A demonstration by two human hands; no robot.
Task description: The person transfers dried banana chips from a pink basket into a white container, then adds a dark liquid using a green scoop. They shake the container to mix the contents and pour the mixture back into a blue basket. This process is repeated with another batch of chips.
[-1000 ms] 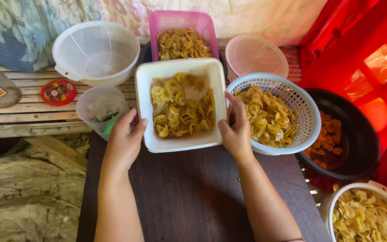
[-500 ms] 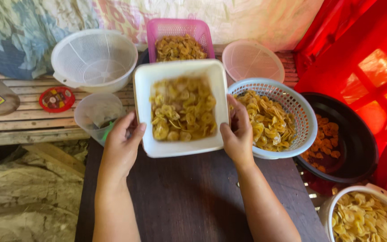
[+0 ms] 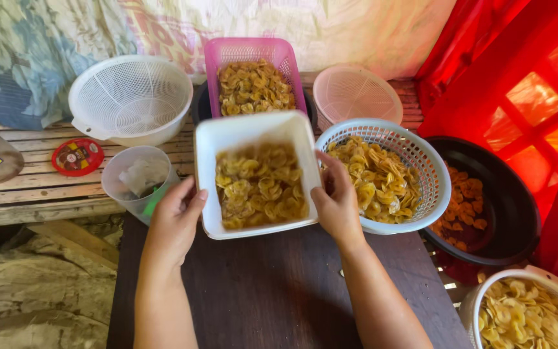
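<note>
I note left hand (image 3: pixel 174 223) and right hand (image 3: pixel 336 203) each clamped on the white tray (image 3: pixel 227 139) of chips (image 3: pixel 259 187) between them.

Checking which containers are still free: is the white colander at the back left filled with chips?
No, the white colander is empty; only its perforated inside shows, with no chips in it.

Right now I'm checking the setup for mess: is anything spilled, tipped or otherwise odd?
Only one thing: the white square tub of chips is tilted, gripped by the left hand and the right hand, its chips bunched toward the near edge. No chips lie loose on the dark table. The round basket sits level.
</note>
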